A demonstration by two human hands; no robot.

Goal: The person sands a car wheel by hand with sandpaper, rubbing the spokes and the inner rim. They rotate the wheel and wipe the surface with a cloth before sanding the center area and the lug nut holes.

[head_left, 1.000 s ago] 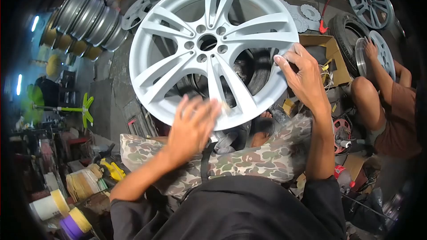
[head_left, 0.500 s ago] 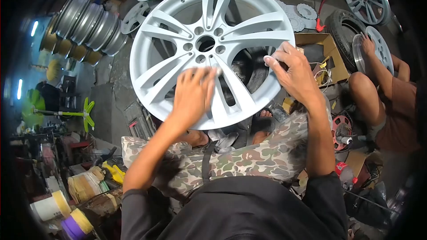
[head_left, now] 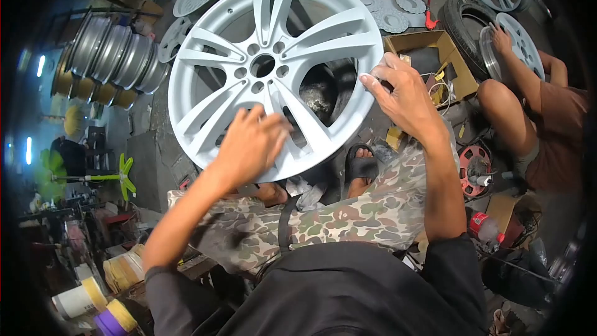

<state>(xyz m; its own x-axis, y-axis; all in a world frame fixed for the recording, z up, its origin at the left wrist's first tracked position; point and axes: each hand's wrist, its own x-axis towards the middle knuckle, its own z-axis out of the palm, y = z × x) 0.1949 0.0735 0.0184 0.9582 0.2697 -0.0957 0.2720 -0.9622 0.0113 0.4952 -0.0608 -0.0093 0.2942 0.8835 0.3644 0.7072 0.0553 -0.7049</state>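
Note:
A light-grey alloy wheel [head_left: 314, 127] with paired spokes lies face up and slightly tilted above my knees. My left hand [head_left: 249, 143] is over its lower spokes, fingers curled and blurred at the tips. Whatever may be under those fingertips I cannot make out. At the wheel's right edge, my right hand [head_left: 407, 96] has its thumb on the rim and its other fingers bent around the edge. Pale dust coats the right fingertips. Through the gaps between the spokes a dark round support shows under the wheel.
Stacked rims [head_left: 112, 50] stand at the left, near a green fan [head_left: 126, 177]. On the right are a cardboard box [head_left: 460, 56], a tire [head_left: 466, 25], a red reel [head_left: 476, 171] and a plastic bottle [head_left: 486, 229]. Another person's hand [head_left: 501, 40] touches a wheel there.
The wheel appears farther left and rotated a little in view. My left hand has moved down and left, away from the hub along the spokes. My right hand stays at the rim.

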